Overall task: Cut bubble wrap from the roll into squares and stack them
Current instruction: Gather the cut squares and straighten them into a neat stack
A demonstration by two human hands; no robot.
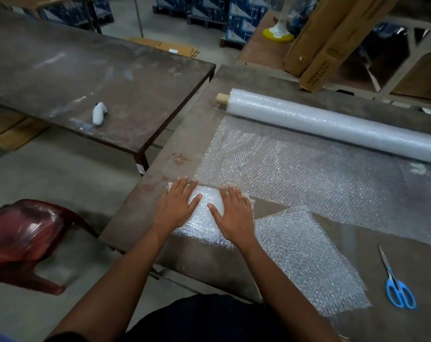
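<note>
A: Fingers first, what are they doing?

B: Both flat & spread. Left hand (176, 206) and right hand (235, 213) press palms-down on the stack of squares (204, 218), nothing pinched or gripped. Thumbs point inward, nearly meeting over the middle of the pile.

A: What's just off the fingertips?

B: Right beyond them, the unrolled sheet (308, 174) w/ its cut edge touching or almost touching the stack. Further past that, the roll (333, 124), still thick. Off the right hand's outer side, a loose cut piece (305, 257) lies just beside the stack, not on it. Scissors (397, 285) are well beyond that piece, closed, untouched.

A: So progress?

B: Looks early-to-mid, imo. Some squares cut & piled, can't count layers. One piece looks like it's waiting to go on. Lots of wrap left on the roll, plus the unrolled sheet still uncut.

A: Anything else near?

B: Table (145, 218) edge at the left hand's outer side, red chair (29, 238) beyond it.
</note>
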